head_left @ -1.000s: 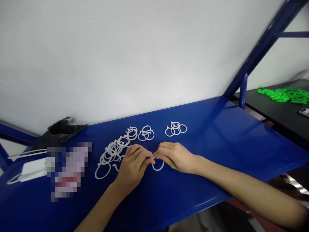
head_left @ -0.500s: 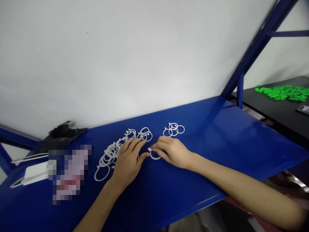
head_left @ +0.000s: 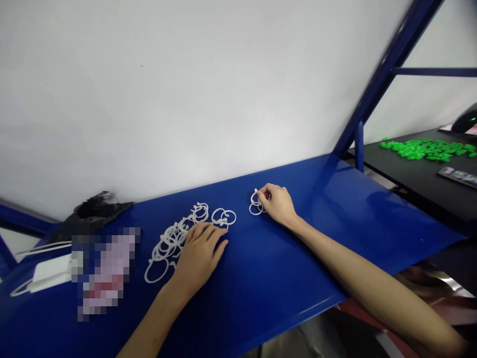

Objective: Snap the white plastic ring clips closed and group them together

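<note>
White plastic rings lie on a blue shelf [head_left: 320, 238]. My left hand [head_left: 199, 253] rests flat with its fingers stretched out, touching the loose pile of rings [head_left: 169, 241] at the left. A small cluster of rings [head_left: 224, 217] lies just beyond its fingertips. My right hand [head_left: 278, 203] has reached to the back of the shelf, fingers curled and pinched on a white ring at the small group of rings [head_left: 255, 205].
A black plastic bag [head_left: 93, 209] sits at the back left by the wall. A white flat object with cords [head_left: 44, 268] lies at the left edge. To the right, a black table [head_left: 428, 184] carries green pieces [head_left: 425, 148] and a remote.
My right hand carried the white ring from the middle of the shelf back to the right-hand group. My left hand let go of it and settled flat on the loose pile.
</note>
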{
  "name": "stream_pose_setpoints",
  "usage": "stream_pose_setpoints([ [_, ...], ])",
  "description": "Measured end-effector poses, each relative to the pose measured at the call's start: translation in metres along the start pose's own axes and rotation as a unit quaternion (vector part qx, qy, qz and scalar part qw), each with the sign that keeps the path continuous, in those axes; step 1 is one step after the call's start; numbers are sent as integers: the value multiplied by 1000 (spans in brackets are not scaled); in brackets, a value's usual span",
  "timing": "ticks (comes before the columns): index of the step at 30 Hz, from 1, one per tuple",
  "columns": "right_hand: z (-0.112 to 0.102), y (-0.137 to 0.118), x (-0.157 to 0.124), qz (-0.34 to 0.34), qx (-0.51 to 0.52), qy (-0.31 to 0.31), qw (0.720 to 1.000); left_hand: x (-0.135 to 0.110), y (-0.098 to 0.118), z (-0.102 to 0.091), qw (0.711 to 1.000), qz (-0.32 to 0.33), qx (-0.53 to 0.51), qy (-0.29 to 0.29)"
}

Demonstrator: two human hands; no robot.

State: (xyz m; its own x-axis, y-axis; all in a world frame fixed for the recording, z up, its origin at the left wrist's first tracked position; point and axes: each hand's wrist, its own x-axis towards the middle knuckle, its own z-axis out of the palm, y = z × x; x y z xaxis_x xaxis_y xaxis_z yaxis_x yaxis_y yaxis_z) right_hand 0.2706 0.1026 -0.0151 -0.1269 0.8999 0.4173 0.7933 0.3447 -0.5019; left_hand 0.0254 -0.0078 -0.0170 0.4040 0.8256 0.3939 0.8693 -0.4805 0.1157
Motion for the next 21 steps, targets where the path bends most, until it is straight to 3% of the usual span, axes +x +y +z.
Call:
stream_pose_setpoints([
  [7,5,2,-1,-16,-60,4,998,1,7,-2,997,51,-51,-6],
  [14,4,0,-3,-38,-72,8,997,2,6,-5,998,-29,-37,45],
  [18,1,-8,-7,-103,-44,8,994,1,0,-1,997,-55,3,50],
  [21,-2,-18,-14,-181,9,-39,983,0,-2,3,998,-51,14,30],
])
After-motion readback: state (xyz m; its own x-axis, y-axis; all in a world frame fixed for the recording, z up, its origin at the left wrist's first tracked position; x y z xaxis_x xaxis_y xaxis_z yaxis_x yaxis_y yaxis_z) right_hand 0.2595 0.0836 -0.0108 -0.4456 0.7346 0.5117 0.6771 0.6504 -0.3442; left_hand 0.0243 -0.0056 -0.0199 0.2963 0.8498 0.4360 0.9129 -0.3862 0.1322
